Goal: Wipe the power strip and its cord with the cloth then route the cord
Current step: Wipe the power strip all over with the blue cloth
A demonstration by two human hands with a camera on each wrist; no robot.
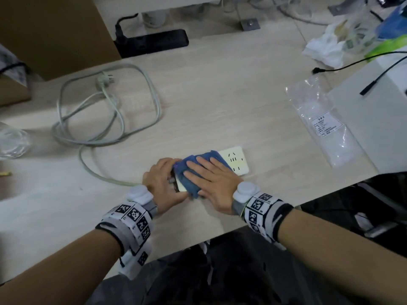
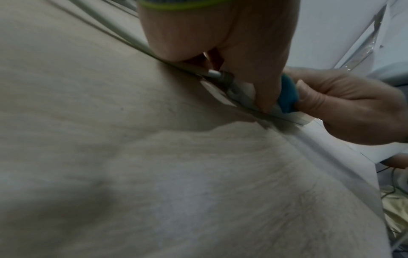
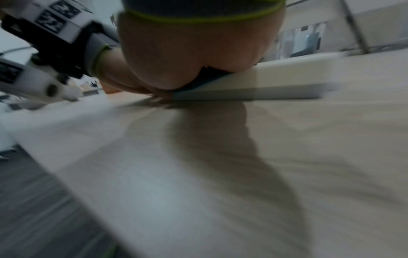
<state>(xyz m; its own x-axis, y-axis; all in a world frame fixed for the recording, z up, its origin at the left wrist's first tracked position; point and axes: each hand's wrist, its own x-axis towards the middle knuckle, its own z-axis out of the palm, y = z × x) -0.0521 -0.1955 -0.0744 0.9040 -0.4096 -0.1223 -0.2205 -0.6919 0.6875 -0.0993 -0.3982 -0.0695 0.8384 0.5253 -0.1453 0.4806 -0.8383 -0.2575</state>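
A white power strip [image 1: 239, 160] lies near the table's front edge. A blue cloth [image 1: 191, 172] is draped over its middle. My right hand [image 1: 204, 172] lies flat on the cloth with straight, spread fingers and presses it onto the strip. My left hand [image 1: 164, 176] grips the strip's cord end with curled fingers. The grey cord [image 1: 105, 119] runs left from there into loose loops, and its plug [image 1: 103, 81] lies on the table. In the left wrist view my thumb [image 2: 260, 73] holds the strip's end [image 2: 220, 94] beside the cloth [image 2: 287, 97]. The right wrist view shows the strip's side [image 3: 276, 83] under my palm [image 3: 187, 55].
A black power strip [image 1: 152, 41] lies at the back beside a cardboard box [image 1: 55, 34]. A clear plastic bag [image 1: 319, 119] and a white box [image 1: 374, 111] sit to the right, with black cables [image 1: 352, 62] above. Crumpled bags [image 1: 334, 40] fill the far right corner.
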